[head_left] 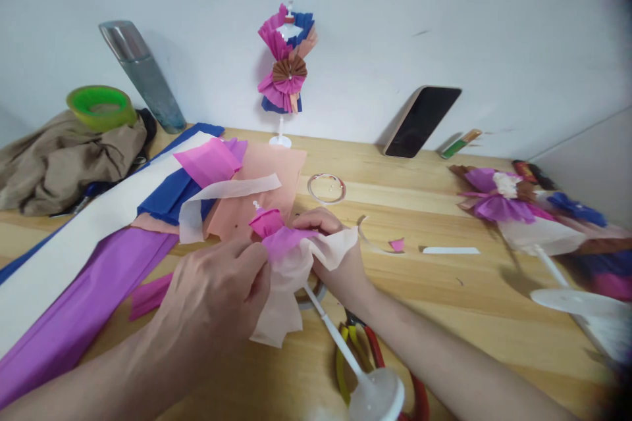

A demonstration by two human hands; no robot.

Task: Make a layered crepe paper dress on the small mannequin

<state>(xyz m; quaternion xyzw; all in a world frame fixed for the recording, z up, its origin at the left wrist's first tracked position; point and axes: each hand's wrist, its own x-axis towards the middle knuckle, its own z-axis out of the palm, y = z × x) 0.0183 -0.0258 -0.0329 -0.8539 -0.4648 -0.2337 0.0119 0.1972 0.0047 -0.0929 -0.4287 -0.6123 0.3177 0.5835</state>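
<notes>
Both forearms reached in from the near edge, the hands meeting just on the near side of the clear tape ring point(326, 188). The left hand point(217, 296), knuckles up, pinched the paper skirt point(289, 266) of the small mannequin point(266, 222). The right hand point(332, 247) gripped the skirt's other side with curled fingers. The mannequin lay tilted, head toward the ring and white base away from it.

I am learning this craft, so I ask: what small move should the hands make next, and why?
Probably pinch the skirt tighter at the waist of the mannequin. The left hand and the right hand both grip the gathered paper there, yet its pale folds hang loose and uneven, and the tape lies apart on the table.
</notes>
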